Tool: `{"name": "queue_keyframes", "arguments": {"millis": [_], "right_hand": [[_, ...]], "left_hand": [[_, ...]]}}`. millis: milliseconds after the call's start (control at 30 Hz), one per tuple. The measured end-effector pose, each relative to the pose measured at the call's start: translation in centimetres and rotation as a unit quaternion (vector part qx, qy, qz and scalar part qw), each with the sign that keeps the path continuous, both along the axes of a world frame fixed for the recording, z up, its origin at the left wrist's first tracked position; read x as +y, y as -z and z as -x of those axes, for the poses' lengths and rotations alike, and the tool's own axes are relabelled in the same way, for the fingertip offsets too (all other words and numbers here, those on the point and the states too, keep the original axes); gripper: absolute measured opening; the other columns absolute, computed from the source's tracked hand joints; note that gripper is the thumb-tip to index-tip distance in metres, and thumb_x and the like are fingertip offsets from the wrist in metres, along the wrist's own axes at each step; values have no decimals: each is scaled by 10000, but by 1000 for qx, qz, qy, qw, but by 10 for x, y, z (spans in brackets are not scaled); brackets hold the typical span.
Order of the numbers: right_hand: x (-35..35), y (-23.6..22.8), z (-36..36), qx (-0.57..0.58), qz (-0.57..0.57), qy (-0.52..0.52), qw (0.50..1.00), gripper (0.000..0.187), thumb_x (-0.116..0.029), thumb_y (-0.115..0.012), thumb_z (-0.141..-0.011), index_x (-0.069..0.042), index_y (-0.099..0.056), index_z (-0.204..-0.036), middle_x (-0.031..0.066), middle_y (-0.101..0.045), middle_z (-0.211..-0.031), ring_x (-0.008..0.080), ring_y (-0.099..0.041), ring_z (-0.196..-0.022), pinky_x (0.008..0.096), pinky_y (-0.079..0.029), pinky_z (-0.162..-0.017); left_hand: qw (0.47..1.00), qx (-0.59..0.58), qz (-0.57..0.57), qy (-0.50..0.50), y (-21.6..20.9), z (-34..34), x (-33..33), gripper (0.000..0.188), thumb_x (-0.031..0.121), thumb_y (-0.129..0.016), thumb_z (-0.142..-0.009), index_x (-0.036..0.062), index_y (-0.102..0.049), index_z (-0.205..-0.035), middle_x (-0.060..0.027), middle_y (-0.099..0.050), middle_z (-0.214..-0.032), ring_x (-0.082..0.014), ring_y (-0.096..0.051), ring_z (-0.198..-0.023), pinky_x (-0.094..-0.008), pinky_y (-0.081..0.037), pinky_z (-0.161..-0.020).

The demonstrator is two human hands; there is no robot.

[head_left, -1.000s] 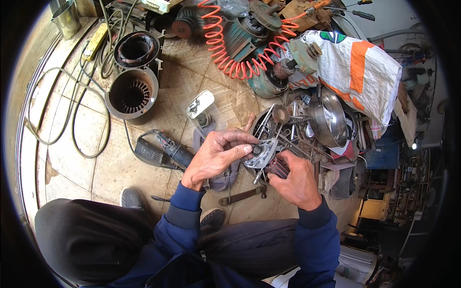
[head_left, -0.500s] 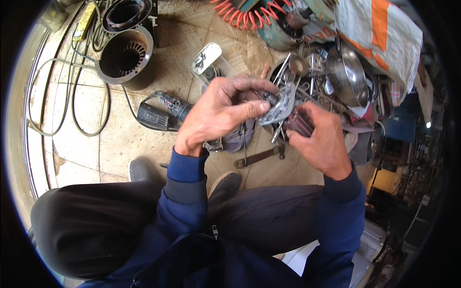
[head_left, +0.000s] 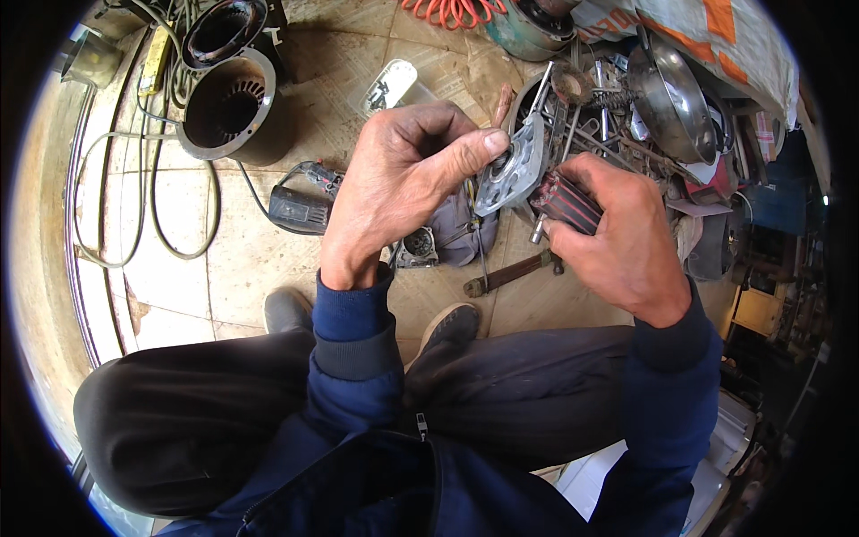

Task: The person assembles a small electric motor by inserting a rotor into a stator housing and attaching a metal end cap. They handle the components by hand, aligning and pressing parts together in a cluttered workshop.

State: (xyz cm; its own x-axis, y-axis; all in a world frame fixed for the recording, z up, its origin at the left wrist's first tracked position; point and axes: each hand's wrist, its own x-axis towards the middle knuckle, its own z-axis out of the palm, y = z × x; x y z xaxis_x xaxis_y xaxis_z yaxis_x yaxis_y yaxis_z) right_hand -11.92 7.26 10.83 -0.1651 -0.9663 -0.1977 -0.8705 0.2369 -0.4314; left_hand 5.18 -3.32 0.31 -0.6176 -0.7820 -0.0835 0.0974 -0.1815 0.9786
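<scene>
My left hand (head_left: 394, 183) pinches a grey cast-metal end cover (head_left: 517, 174) between thumb and fingers; its curled fingers are partly hidden behind it. The cover is tilted, with cut-outs in its face. Just to its right, my right hand (head_left: 619, 246) is wrapped round a dark motor armature (head_left: 568, 206) with reddish lengthwise stripes. The armature's end is close against the cover; I cannot tell whether its shaft sits in it. Both parts are held up above the floor.
A hammer (head_left: 508, 275) lies on the tiles below my hands, beside a small motor housing (head_left: 417, 246). Left are a corded power tool (head_left: 298, 210) and a round metal casing (head_left: 259, 121). A white plastic tub (head_left: 398, 80), a steel bowl (head_left: 684, 103) and heaped tools stand farther off.
The view has shifted a little. My left hand has turned, and the end cover now stands more edge-on, facing the armature. The right hand keeps its grip on the armature.
</scene>
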Motion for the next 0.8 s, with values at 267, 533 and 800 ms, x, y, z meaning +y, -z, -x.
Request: {"name": "queue_keyframes", "arguments": {"millis": [267,533,800], "right_hand": [[-1,1,-1,-20,27,7,999,231,-34,-691,-721,49,-623,-926,227,-654,-772,382,-668,-707,414,-522,-658],[-1,0,-1,4,21,-36,999,328,-44,-727,-700,51,-645,-1003,201,-685,-827,295,-703,-730,365,-538,-684],[-4,1,-7,-24,28,-11,999,202,-33,-677,-724,49,-622,-901,246,-643,-753,438,-653,-715,443,-514,-646]], "left_hand": [[992,112,-25,51,8,-7,-2,271,53,-783,-869,-24,-730,-1123,-58,-715,-884,-97,-664,-787,-225,-542,-729],[999,22,-17,24,-3,-9,-4,185,152,-807,-870,-16,-770,-939,-11,-662,-703,-59,-567,-626,-229,-458,-569],[999,38,-13,-8,2,-1,0,264,211,-788,-900,-16,-742,-1026,-19,-676,-763,-69,-575,-669,-241,-461,-591]]}}
